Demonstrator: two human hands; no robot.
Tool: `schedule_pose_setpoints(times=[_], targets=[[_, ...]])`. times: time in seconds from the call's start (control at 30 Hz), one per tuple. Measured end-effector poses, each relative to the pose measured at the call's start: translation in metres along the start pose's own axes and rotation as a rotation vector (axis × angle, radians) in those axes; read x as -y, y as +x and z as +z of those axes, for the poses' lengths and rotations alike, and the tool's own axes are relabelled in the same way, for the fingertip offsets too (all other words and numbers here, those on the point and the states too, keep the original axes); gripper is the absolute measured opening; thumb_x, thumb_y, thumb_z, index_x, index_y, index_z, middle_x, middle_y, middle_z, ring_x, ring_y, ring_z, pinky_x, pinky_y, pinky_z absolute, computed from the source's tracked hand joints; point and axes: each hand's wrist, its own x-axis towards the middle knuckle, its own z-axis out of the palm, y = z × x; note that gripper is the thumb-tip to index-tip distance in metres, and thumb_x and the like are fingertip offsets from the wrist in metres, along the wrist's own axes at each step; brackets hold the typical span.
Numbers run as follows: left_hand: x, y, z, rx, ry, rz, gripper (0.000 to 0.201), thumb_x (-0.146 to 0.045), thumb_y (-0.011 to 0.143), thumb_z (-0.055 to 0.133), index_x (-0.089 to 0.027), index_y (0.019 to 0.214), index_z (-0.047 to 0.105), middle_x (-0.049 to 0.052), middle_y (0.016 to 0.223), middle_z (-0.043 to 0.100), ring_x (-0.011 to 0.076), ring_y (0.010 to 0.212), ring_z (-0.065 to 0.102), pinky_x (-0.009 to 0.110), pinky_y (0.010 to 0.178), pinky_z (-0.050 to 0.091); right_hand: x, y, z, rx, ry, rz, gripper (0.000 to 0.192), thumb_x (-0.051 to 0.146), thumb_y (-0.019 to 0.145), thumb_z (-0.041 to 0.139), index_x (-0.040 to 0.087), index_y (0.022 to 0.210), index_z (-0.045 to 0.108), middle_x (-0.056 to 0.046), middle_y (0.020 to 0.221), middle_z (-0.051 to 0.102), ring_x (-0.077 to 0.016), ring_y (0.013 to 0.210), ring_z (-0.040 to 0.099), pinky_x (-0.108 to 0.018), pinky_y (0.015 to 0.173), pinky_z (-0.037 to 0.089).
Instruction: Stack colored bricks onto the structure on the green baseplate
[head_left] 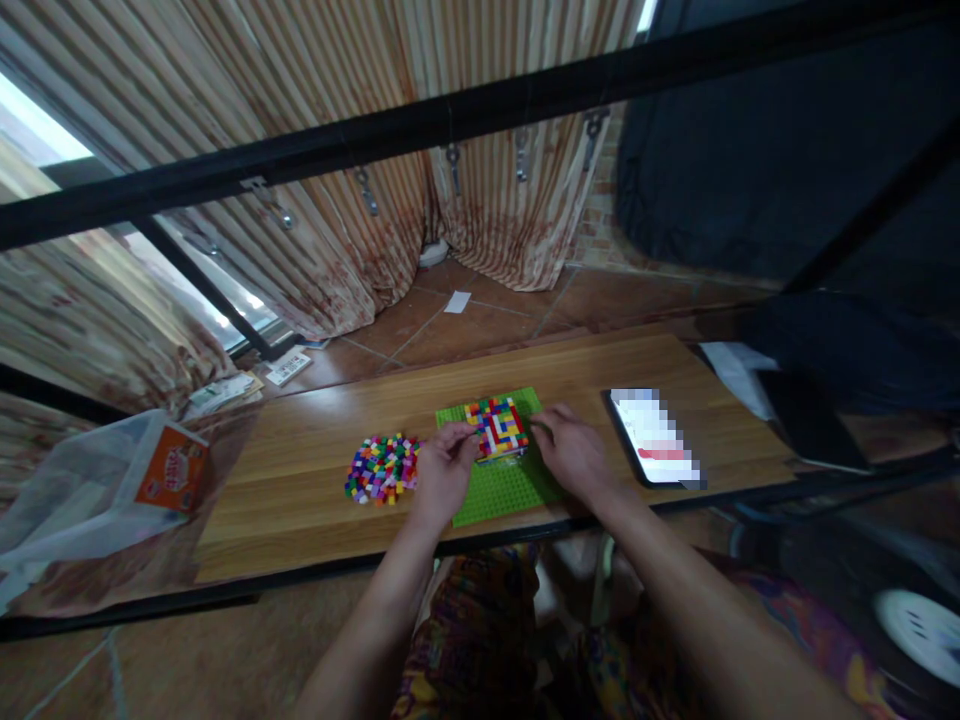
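Striped curtains are hanging behind a low wooden table (315, 470), and at its middle a multicoloured brick panel (496, 427) is sitting on a green baseplate (504, 490), towards the plate's far half. Both hands are closing on that panel from either side: the left hand (444, 472) is pinching its left edge with fingertips drawn narrow together, and the right hand (571, 450) is curling over its right edge, fingers bent and touching the bricks; whether either hand is also holding a loose brick is too small to tell. So the panel is lying between the two grips, just ahead of the knuckles, pressed down rather than lifted. Judging from this, uneven pressure from one side could be popping a row loose or tilting the panel off the plate's studs, and the plate itself, lying close to the table's near edge, could be sliding towards the lap. Just left of the left hand a heap of loose coloured bricks (382, 468) is lying, near enough for a wrist to be scattering it. Right of the right hand, a phone (654, 440) is resting flat with its screen lit, and a clear bag with an orange box (171, 468) is slumping at the table's far left end.
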Motion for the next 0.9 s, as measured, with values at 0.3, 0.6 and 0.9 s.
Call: schedule_pose_setpoints(times=[0.3, 0.6, 0.9], targets=[[-0.009, -0.009, 0.014, -0.012, -0.157, -0.051, 0.022, -0.032, 0.072, 0.074, -0.016, 0.086, 0.069, 0.002, 0.077, 0.074, 0.0109, 0.061, 0.066, 0.024, 0.062, 0.056, 0.031, -0.002, 0.003, -0.061, 0.649, -0.233, 0.017, 0.031, 0.090, 0.059, 0.024, 0.094, 0.074, -0.005, 0.100, 0.066, -0.0167, 0.099, 0.063, -0.033, 0.088, 0.050], [-0.013, -0.007, 0.028, -0.053, -0.209, -0.063, 0.022, -0.031, 0.070, 0.075, -0.016, 0.084, 0.066, 0.003, 0.082, 0.074, 0.0105, 0.061, 0.066, 0.025, 0.063, 0.058, 0.035, 0.004, 0.007, -0.085, 0.761, -0.165, 0.013, 0.030, 0.087, 0.063, 0.024, 0.086, 0.074, -0.003, 0.092, 0.067, -0.0161, 0.092, 0.063, -0.032, 0.084, 0.050], [-0.009, -0.009, 0.003, -0.126, -0.010, 0.051, 0.022, -0.035, 0.078, 0.068, -0.017, 0.090, 0.068, 0.005, 0.086, 0.073, 0.0142, 0.072, 0.068, 0.027, 0.069, 0.057, 0.016, 0.024, 0.004, -0.182, 0.487, -0.180, 0.020, 0.029, 0.091, 0.054, 0.022, 0.085, 0.072, -0.005, 0.094, 0.066, -0.0175, 0.089, 0.063, -0.032, 0.081, 0.049]])
